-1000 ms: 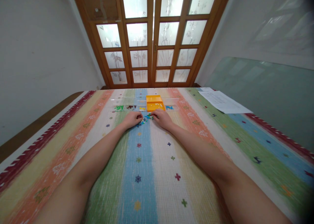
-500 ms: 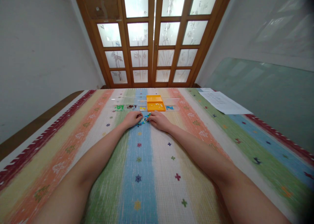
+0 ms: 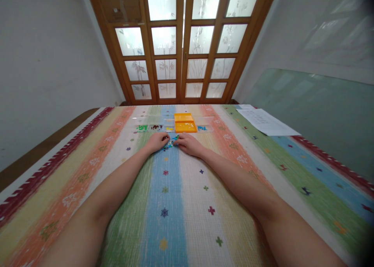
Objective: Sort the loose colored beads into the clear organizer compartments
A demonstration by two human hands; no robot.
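A small pile of mixed blue, green and pale pieces (image 3: 170,144) lies on the blue stripe of the cloth between my hands. At its left edge rests my left hand (image 3: 158,141), fingers curled together; whatever they may hold is too small to make out. My right hand (image 3: 189,144) reaches in from the other side, thumb and fingertips pinched together at the pile. Just beyond stands a clear compartment box (image 3: 148,129) with green pieces (image 3: 142,128), dark brown pieces (image 3: 156,127), yellow pieces (image 3: 169,129) and blue pieces (image 3: 202,128). An open orange case (image 3: 177,127) sits across it, holding white pieces (image 3: 189,125).
A striped cloth (image 3: 166,228) covers the table. Printed sheets of paper (image 3: 264,121) lie at the far right, near a greenish glass panel (image 3: 318,103) by the wall. Wooden doors with glass panes (image 3: 182,64) stand behind the table.
The fingertips of my right hand have shifted slightly left over the pile. My left hand stays almost where it was.
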